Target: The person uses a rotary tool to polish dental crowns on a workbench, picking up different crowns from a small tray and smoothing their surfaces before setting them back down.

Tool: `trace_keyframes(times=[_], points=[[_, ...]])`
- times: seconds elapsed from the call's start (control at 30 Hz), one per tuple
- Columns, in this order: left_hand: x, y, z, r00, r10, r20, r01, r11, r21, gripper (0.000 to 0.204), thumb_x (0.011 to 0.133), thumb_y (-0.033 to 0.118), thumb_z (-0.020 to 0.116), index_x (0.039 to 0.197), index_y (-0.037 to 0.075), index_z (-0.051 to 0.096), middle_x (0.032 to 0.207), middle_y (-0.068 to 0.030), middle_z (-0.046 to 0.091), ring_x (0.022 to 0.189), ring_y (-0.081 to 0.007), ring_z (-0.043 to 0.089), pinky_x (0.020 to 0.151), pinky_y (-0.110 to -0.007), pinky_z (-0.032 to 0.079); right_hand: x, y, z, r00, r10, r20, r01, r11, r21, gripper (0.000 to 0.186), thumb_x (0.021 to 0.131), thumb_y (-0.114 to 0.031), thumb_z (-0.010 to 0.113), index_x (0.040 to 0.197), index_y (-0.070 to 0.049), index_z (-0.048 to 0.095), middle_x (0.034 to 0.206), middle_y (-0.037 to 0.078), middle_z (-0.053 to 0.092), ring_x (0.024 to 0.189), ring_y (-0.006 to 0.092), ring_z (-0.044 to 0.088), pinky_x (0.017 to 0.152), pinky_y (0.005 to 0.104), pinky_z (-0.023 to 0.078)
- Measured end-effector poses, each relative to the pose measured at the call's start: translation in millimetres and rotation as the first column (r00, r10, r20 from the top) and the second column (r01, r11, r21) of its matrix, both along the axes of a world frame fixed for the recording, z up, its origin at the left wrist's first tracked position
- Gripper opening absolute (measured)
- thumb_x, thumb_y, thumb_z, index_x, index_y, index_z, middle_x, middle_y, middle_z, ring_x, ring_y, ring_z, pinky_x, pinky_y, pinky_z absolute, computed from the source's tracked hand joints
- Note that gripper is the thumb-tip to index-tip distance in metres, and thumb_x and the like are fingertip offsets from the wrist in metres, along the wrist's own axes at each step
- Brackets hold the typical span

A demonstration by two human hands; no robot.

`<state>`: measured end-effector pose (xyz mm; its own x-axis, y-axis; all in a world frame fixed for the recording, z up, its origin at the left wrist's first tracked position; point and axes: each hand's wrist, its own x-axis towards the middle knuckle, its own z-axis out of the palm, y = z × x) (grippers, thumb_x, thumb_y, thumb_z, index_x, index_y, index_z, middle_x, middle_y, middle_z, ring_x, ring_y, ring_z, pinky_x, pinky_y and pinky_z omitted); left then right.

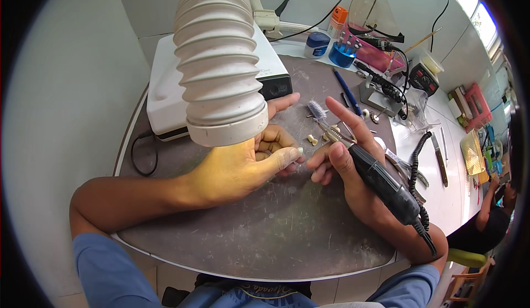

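Observation:
My left hand (237, 172), partly hidden by a white corrugated hose (215, 59), pinches a small white piece (300, 151) at its thumb tip, with one finger stretched out beyond. My right hand (359, 197) grips a black rotary handpiece (378, 181) with a metal nose, its index finger raised alongside. Near that nose are a white bristle brush (317, 110) and several small pale pieces (311, 139) on the grey mat (265, 225). Metal pliers (419, 178) lie beside my right hand, partly hidden.
A white boxy machine (165, 87) is behind my left hand. Pens (346, 91), a blue holder (342, 54), a pink tray (381, 59), a control box (425, 76), coiled cords and a knife (439, 159) crowd the back and right. Another person (486, 225) sits at far right.

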<state>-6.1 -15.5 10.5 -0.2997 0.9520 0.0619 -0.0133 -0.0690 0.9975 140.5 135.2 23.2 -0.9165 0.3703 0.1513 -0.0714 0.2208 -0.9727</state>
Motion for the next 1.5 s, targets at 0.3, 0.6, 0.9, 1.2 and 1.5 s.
trace_keyframes(times=[0.3, 0.6, 0.9, 1.2, 1.5], points=[[-1.2, 0.7, -1.1, 1.000, -0.026, 0.001, 0.026, 1.000, -0.006, 0.067, 0.094, 0.008, 0.057, 0.149, 0.006, 0.018, 0.091, -0.0054, 0.058, 0.081, -0.0091, 0.057, 0.079, -0.024, 0.049, 0.1, -0.2, 0.5, 1.000, -0.006, 0.007, 0.006, 1.000, -0.003, 0.067, 0.093, -0.039, 0.058, 0.144, -0.005, 0.031, 0.081, 0.008, 0.068, 0.067, 0.0085, 0.063, 0.060, 0.0203, 0.050], [-0.4, 0.6, 1.7, 1.000, -0.021, -0.012, 0.021, 1.000, -0.009, 0.065, 0.094, 0.008, 0.056, 0.147, 0.006, 0.020, 0.090, -0.0044, 0.058, 0.081, -0.0086, 0.057, 0.079, -0.023, 0.049, -0.4, -0.5, 3.1, 1.000, 0.006, 0.026, -0.006, 1.000, -0.006, 0.065, 0.094, -0.039, 0.057, 0.142, -0.002, 0.033, 0.081, 0.007, 0.068, 0.067, 0.0089, 0.062, 0.060, 0.0206, 0.050], [-2.2, 1.5, -0.7, 0.993, -0.050, -0.103, 0.048, 0.999, -0.024, 0.033, 0.095, 0.011, 0.055, 0.125, 0.000, 0.047, 0.087, -0.0026, 0.058, 0.082, -0.0082, 0.057, 0.079, -0.025, 0.049, -0.1, -0.4, 2.1, 1.000, -0.002, 0.013, 0.002, 1.000, -0.008, 0.063, 0.093, -0.040, 0.058, 0.136, 0.000, 0.038, 0.079, 0.007, 0.067, 0.067, 0.0089, 0.062, 0.060, 0.0215, 0.050], [-1.7, 2.4, -0.6, 0.995, -0.071, -0.066, 0.069, 0.997, -0.033, 0.016, 0.095, 0.013, 0.056, 0.105, 0.000, 0.056, 0.090, -0.0020, 0.058, 0.082, -0.0083, 0.056, 0.077, -0.025, 0.049, 0.5, -1.1, 1.1, 1.000, -0.010, 0.024, 0.012, 0.998, -0.062, 0.048, 0.094, -0.037, 0.059, 0.122, 0.001, 0.050, 0.078, 0.007, 0.066, 0.067, 0.0090, 0.062, 0.062, 0.0213, 0.049], [-1.9, 2.0, -3.1, 0.998, -0.053, -0.042, 0.053, 0.999, 0.006, 0.015, 0.094, 0.013, 0.059, 0.103, 0.003, 0.053, 0.094, -0.0031, 0.059, 0.085, -0.0085, 0.058, 0.077, -0.025, 0.050, 0.5, 0.1, -0.9, 1.000, 0.000, 0.029, 0.002, 0.998, -0.065, 0.049, 0.093, -0.039, 0.060, 0.121, 0.000, 0.051, 0.078, 0.006, 0.065, 0.068, 0.0090, 0.061, 0.063, 0.0213, 0.049]])
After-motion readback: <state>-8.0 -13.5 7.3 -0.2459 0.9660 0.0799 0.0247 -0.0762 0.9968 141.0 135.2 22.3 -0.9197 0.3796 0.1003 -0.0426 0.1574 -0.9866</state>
